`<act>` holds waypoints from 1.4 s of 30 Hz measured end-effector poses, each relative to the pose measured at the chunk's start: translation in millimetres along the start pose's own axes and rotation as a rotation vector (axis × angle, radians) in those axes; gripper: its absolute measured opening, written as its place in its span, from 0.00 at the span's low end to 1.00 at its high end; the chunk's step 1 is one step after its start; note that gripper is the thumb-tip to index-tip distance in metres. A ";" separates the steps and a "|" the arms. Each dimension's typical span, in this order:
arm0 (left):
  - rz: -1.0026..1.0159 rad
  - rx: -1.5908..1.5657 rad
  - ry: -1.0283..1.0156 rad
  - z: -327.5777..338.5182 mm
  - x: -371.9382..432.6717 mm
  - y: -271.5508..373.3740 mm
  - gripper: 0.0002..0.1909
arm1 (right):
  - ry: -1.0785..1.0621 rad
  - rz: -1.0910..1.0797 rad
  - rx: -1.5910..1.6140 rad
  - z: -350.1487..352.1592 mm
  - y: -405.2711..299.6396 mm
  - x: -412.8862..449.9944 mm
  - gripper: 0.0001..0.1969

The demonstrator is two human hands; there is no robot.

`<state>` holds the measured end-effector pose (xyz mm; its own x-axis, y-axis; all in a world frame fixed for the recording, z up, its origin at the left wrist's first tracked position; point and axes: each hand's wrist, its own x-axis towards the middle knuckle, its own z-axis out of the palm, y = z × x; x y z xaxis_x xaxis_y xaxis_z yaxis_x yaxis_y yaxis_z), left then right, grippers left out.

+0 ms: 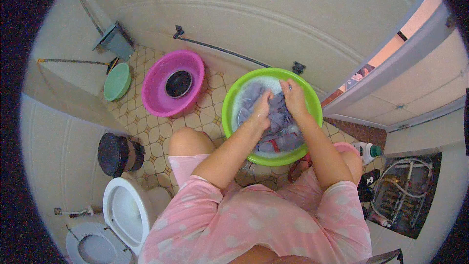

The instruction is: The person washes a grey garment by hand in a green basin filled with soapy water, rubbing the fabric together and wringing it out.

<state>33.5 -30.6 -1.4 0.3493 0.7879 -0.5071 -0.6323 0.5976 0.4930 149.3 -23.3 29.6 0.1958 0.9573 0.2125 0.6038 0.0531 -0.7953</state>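
Observation:
A lime-green plastic basin (226, 117) stands on the floor in front of me, holding sudsy water (269, 80) and a wet grey garment (280, 119). A red strip (274, 146) shows on the cloth near the basin's close side. Over the left part of the cloth, my left hand (262, 110) has its fingers curled around a fold. My right hand (294, 97) grips the cloth farther right, close to the far rim. Between the two hands the fabric bunches up, and the fingers partly hide it.
A pink basin (152, 95) with a dark round bowl (178, 84) inside stands to the left, beside a mint-green basin (117, 81). A black bin (113, 154) and a toilet (126, 209) are at lower left. A white bottle with green cap (366, 152) stands at right, below the door (410, 91).

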 end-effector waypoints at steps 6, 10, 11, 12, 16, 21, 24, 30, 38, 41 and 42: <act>0.567 1.012 0.322 -36.6 19.2 6.4 0.15 | -0.086 0.000 -0.123 12.3 55.3 0.9 0.18; 0.516 1.355 0.314 -38.3 13.1 4.1 0.15 | -0.305 0.086 -0.421 26.3 91.8 -3.6 0.18; 0.515 1.355 0.315 -39.6 13.4 3.7 0.15 | -0.306 0.086 -0.420 27.8 96.8 -3.6 0.18; 0.475 1.423 0.308 -42.1 15.4 4.5 0.15 | -0.425 0.154 -0.488 29.8 97.1 -1.7 0.16; 0.527 1.460 0.287 -44.6 24.3 -2.4 0.14 | -0.313 0.115 -0.519 39.2 102.3 -3.5 0.14; 0.262 0.622 0.144 -52.4 54.5 -5.7 0.18 | -0.143 -0.226 -0.168 29.9 31.0 -15.5 0.14; 0.277 -0.259 -0.376 -91.1 81.2 -37.9 0.18 | -0.219 -0.403 -0.122 40.7 -27.4 -43.4 0.14; -0.064 -0.164 -0.281 -2.4 10.9 -16.6 0.18 | -0.165 -0.308 -0.240 17.3 -3.4 -31.5 0.14; 0.210 -0.972 -1.291 -81.3 79.8 -40.9 0.19 | -0.077 -0.519 -0.143 41.2 -64.7 -57.9 0.17; -0.084 -0.275 -0.301 -10.4 24.1 -21.7 0.18 | -0.204 -0.403 -0.488 20.2 -24.3 -38.3 0.15; -0.094 -0.215 -0.180 6.1 4.4 -16.5 0.17 | -0.201 -0.405 -0.490 12.3 -20.6 -27.8 0.15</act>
<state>49.7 -36.0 -7.5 0.5185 0.7555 -0.4005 -0.7167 0.6394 0.2784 122.0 -47.5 33.1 -0.2397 0.9258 0.2925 0.8899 0.3299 -0.3151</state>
